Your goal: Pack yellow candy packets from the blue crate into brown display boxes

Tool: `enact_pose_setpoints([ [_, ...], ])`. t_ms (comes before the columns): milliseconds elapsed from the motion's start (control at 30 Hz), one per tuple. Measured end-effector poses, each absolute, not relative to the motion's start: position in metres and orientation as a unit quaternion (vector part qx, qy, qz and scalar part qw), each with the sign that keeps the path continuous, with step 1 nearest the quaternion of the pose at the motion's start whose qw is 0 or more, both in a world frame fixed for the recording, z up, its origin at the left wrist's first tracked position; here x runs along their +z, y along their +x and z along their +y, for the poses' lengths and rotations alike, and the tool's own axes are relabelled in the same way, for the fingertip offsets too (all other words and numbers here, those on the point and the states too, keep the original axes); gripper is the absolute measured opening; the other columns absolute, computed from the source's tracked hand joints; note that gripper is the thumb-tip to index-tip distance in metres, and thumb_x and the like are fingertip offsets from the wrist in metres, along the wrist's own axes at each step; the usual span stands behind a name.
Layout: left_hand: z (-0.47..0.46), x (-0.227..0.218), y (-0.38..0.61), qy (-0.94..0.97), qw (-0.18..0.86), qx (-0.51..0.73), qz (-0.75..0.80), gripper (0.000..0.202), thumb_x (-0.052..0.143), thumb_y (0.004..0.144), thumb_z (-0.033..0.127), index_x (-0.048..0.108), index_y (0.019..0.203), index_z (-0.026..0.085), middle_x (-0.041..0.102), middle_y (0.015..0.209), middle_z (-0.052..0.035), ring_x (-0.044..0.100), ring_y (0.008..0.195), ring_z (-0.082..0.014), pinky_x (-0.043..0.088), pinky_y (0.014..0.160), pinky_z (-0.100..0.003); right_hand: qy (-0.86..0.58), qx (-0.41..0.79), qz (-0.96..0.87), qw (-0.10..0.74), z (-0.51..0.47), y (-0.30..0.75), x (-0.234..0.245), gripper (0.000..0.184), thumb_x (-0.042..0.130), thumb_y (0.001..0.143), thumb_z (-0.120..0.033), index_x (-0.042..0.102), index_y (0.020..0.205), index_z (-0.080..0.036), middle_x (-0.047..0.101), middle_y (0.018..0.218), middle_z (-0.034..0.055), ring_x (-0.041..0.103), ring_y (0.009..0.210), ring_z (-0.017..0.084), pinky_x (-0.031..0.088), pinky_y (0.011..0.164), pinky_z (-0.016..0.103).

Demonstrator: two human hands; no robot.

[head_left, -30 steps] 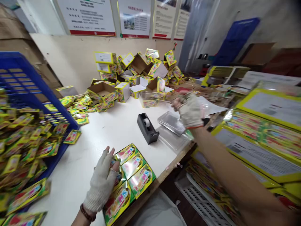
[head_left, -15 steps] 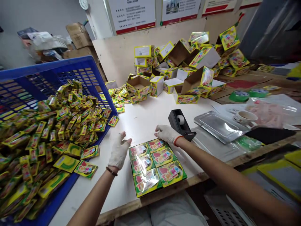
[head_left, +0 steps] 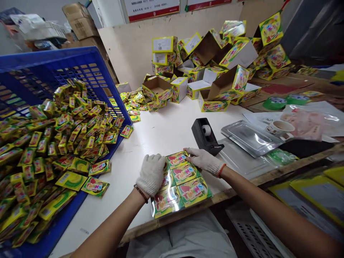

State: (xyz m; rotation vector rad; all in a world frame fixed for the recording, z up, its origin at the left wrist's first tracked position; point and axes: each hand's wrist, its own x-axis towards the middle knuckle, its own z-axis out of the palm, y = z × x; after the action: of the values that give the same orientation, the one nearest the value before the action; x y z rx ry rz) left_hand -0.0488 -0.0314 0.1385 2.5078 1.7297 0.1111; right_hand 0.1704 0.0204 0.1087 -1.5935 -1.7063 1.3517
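A flat block of small yellow-green boxes (head_left: pixel 192 191), printed "TWINS" and covered by shiny clear film, lies at the table's front edge. My left hand (head_left: pixel 152 173), in a white glove, is closed over the block's left side and hides part of it; its fingertips are mostly out of sight. At the far right corner, my gloved right hand (head_left: pixel 202 161) grips the block's edge, thumb over the top and fingers along the far side. Just beyond that hand stands a black tape dispenser (head_left: pixel 206 136) with a white roll.
A blue plastic basket (head_left: pixel 104 68) heaped with small boxes (head_left: pixel 67 134) fills the left. Open display cartons (head_left: pixel 157 89) are piled at the back. To the right lie a metal tray (head_left: pixel 249 138), a cup (head_left: pixel 281 127) and green tape rolls (head_left: pixel 275 103).
My left hand has moved right and down onto the block, its fingers going from spread to curled. My right hand has shifted slightly right along the block's corner. The view has tilted downward.
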Motion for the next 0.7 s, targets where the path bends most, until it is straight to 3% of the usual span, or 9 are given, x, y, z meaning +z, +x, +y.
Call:
enact_pose_setpoints([
  [100,-0.028,0.142,-0.011,0.867,0.047,0.03,0.495,0.033,0.046,0.096,0.029,0.057,0.126,0.022,0.054,0.14,-0.0118,0.05,0.123,-0.0302,0.04,0.102,-0.053,-0.565,0.481,-0.624,0.244,0.009,0.177,0.115,0.046,0.063,0.074,-0.02,0.067,0.12,-0.019,0.066,0.075,-0.0002,0.057,0.067,0.015,0.046,0.057,0.023],
  [233,-0.03,0.131,0.015,0.875,0.025,0.062,0.48,0.05,0.046,0.096,0.044,0.046,0.143,0.025,0.043,0.151,-0.0142,0.041,0.131,-0.0362,0.032,0.104,-0.064,-0.553,0.521,-0.594,0.264,-0.032,0.193,0.119,0.039,0.065,0.069,-0.027,0.067,0.107,-0.021,0.058,0.073,-0.0034,0.051,0.06,0.012,0.042,0.053,0.023],
  [367,-0.031,0.127,0.014,0.879,0.021,0.055,0.474,0.055,0.049,0.094,0.05,0.046,0.144,0.029,0.04,0.153,-0.0153,0.038,0.133,-0.0385,0.031,0.104,-0.064,-0.555,0.607,-0.474,0.315,-0.079,0.204,0.114,0.046,0.07,0.067,-0.037,0.059,0.109,-0.021,0.052,0.079,-0.0053,0.043,0.048,0.006,0.035,0.046,0.023],
  [533,-0.032,0.135,0.018,0.873,0.034,0.041,0.484,0.064,0.052,0.087,0.065,0.053,0.14,0.029,0.044,0.147,-0.0159,0.042,0.126,-0.0394,0.03,0.103,-0.065,-0.552,0.627,-0.388,0.389,-0.1,0.204,0.105,0.048,0.078,0.063,-0.046,0.057,0.098,-0.02,0.054,0.072,-0.006,0.046,0.045,0.006,0.036,0.048,0.024],
  [700,-0.034,0.138,0.022,0.868,0.04,0.047,0.492,0.068,0.053,0.085,0.069,0.054,0.139,0.028,0.044,0.146,-0.0163,0.041,0.125,-0.0404,0.03,0.102,-0.065,-0.547,0.647,-0.37,0.38,-0.108,0.203,0.095,0.045,0.077,0.064,-0.053,0.052,0.086,-0.021,0.055,0.061,-0.0069,0.047,0.044,0.008,0.034,0.047,0.023],
])
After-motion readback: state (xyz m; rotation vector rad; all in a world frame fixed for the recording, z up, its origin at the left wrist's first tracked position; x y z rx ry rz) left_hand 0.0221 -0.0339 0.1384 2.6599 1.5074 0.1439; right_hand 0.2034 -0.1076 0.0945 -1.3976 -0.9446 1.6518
